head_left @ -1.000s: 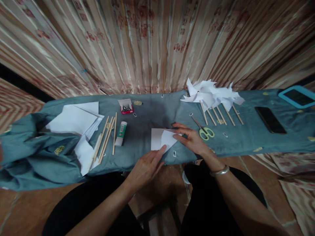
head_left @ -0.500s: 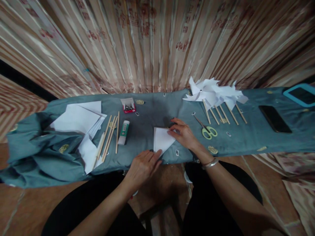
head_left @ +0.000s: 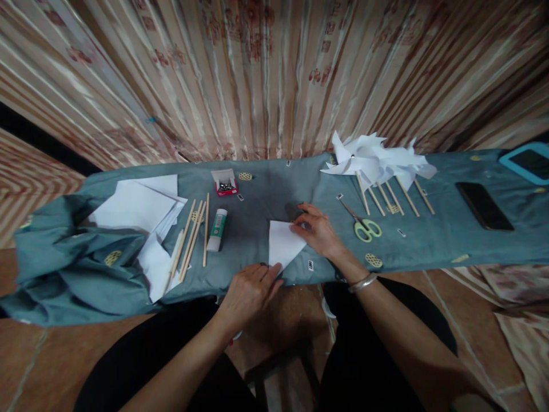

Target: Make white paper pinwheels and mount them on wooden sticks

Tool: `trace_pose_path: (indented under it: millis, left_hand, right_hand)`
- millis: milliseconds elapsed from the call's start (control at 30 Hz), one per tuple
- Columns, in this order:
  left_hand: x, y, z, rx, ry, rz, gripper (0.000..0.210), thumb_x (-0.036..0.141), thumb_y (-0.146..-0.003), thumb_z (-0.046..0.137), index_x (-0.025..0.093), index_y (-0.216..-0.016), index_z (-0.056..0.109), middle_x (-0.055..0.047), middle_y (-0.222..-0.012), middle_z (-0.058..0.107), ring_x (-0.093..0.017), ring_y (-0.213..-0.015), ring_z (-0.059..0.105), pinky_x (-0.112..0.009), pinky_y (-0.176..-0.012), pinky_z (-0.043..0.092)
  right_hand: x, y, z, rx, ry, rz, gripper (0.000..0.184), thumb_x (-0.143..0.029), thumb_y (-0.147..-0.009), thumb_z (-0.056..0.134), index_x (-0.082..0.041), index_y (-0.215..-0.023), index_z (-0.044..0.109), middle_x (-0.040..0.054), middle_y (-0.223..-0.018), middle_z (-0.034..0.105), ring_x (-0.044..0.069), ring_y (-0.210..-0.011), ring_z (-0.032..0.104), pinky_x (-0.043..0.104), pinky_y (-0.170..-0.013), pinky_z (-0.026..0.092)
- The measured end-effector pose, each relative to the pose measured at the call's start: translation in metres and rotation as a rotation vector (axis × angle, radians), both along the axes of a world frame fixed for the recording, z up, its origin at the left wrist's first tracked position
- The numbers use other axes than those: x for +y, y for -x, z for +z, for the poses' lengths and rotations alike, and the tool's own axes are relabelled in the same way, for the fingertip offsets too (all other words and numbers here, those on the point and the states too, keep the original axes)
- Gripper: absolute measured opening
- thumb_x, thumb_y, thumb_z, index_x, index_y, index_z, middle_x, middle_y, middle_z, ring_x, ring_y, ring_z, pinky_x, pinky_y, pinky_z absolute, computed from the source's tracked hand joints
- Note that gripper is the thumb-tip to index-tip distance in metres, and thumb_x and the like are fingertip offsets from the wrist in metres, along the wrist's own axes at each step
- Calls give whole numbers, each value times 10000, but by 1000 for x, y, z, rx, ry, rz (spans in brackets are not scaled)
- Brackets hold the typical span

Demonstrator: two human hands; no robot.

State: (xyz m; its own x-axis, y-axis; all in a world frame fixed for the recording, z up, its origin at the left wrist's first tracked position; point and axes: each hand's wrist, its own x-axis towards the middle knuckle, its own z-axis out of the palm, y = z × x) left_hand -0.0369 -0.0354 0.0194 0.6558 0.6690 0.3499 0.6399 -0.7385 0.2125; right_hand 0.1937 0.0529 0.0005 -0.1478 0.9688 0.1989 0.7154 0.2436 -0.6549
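A folded piece of white paper, triangular in outline, lies on the teal cloth in front of me. My left hand grips its lower corner, thumb on top. At the upper right corner, my right hand pinches the paper between thumb and fingers; the exact contact is partly hidden. Scissors with light green handles lie to the right of that hand. On the left, a glue stick rests beside several wooden sticks.
Loose white sheets are piled at the left. A small red box of metal pins sits open at the back. Several paper pinwheels on sticks lie at the back right, near a black phone and a blue-framed device.
The paper's layers, slightly offset at the top and left edges before, now look lined up. Both hands keep nearly the same places; the view has shifted slightly.
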Motion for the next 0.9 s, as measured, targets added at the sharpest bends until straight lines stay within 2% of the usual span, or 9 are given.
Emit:
trace_pose_path:
  millis: [167,300,367,433,500,567,733,900]
  left_hand:
    - [0,1,-1,-4,8,4,274,294,-993,436,116,-1112,606,-31,-717,651,-163,-615,629,-274,-574,511]
    - [3,2,7,-19,21,9,249,292,-984,451,137,-1030,640,-32,-724,650,-161,-604,614,-277,-559,501]
    - [7,0,12,-45,0,12,227,281,-964,486,132,-1029,644,-77,-848,692,-201,-723,643,-327,-634,535]
    - [12,-4,13,-66,-8,10,245,268,-951,506,120,-1106,625,-140,-1085,693,-260,-958,648,-402,-786,553]
    - [15,-9,10,-50,20,4,334,283,-949,510,107,-1226,568,-185,-1312,602,-306,-1222,549,-478,-961,500]
    - [16,-14,4,-3,70,-6,459,337,-944,522,86,-1328,489,-212,-1425,509,-323,-1369,422,-526,-1063,419]
    - [9,-20,-13,101,141,-27,684,443,-903,573,52,-1426,369,-232,-1503,411,-347,-1434,327,-530,-1119,354]
    - [5,-20,-19,148,127,-23,759,474,-903,557,45,-1470,292,-248,-1524,366,-342,-1461,262,-529,-1132,332]
  right_hand:
    - [0,3,-1,3,-4,-25,91,-298,-810,661,-216,-797,698,117,-1321,608,290,-1330,486,509,-1105,348]
    - [0,4,-1,2,-6,-45,67,-273,-797,676,-210,-811,696,126,-1327,602,293,-1329,485,505,-1107,345]
    - [-1,5,-1,-2,-7,-45,73,-267,-792,684,-201,-822,695,137,-1327,601,295,-1328,487,498,-1109,344]
    - [-1,5,-1,-7,-9,-43,81,-272,-796,683,-200,-830,692,142,-1330,598,296,-1330,484,500,-1108,345]
    - [-2,5,-2,-15,-14,-46,85,-287,-809,670,-211,-843,686,130,-1337,594,292,-1333,480,510,-1104,346]
    - [-3,5,-3,-27,-20,-53,99,-304,-824,653,-222,-871,682,117,-1341,591,287,-1340,471,515,-1103,346]
    - [-9,5,-2,-115,-36,-68,247,-354,-878,594,-183,-1039,670,164,-1394,544,308,-1385,411,524,-1116,316]
    - [-32,10,7,-308,-93,21,492,-426,-928,508,-126,-1316,542,228,-1518,383,337,-1469,246,541,-1140,242]
